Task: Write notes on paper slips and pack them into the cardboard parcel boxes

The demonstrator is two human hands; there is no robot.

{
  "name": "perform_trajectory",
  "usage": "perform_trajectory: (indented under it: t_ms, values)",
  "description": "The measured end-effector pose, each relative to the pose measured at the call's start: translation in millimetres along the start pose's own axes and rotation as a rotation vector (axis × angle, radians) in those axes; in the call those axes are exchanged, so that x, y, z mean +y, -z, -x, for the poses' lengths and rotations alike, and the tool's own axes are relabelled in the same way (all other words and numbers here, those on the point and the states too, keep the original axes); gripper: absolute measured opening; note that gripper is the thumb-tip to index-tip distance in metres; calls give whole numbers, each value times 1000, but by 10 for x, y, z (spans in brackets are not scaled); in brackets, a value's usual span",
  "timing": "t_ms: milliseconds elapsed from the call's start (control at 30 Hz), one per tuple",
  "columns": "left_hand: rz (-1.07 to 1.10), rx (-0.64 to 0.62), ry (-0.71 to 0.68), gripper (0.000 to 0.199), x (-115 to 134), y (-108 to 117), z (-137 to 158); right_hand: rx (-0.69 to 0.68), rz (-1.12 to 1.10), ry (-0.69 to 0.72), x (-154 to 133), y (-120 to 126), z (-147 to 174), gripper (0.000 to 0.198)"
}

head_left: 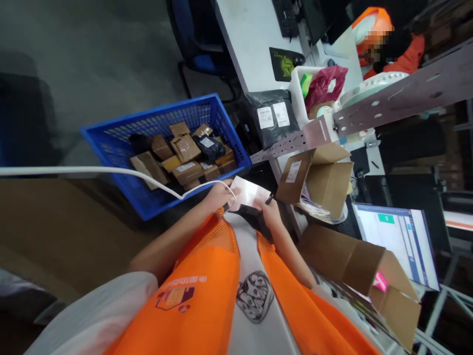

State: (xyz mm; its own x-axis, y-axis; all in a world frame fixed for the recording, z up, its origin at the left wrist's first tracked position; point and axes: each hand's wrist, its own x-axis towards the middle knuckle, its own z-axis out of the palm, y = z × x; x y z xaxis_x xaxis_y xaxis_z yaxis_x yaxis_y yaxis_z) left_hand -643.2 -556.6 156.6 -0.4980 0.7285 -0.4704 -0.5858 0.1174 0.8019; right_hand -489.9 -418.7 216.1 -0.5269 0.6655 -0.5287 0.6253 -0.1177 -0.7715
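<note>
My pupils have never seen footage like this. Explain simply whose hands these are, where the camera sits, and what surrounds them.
No machine here: someone works with bare hands. The single picture comes from a camera worn on their head, looking down past an orange vest. The left hand and right hand hold a white sheet; any writing is unreadable. A white cable runs from the left edge to the left hand. Beyond sits a blue crate of cardboard parcels. The white desk bears a keyboard and mouse mat.
</note>
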Motion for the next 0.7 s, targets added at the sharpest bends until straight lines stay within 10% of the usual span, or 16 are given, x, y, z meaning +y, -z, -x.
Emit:
perform_trajectory:
  t_ms: [133,333,567,700]
  values:
    - [-38,-198,-87,35,166,6,-155,176,104,224,-90,58,6,33]
    - [-123,-438,-703,18,570,-10,-377,102,213,791,-320,522,219,72]
    - [-635,-563,-1056,18,1131,-58,-898,389,166,676,-457,559,68,48]
    - [-760,-633,-1190,18,1420,-299,-976,436,100,569,-610,493,-180,70]
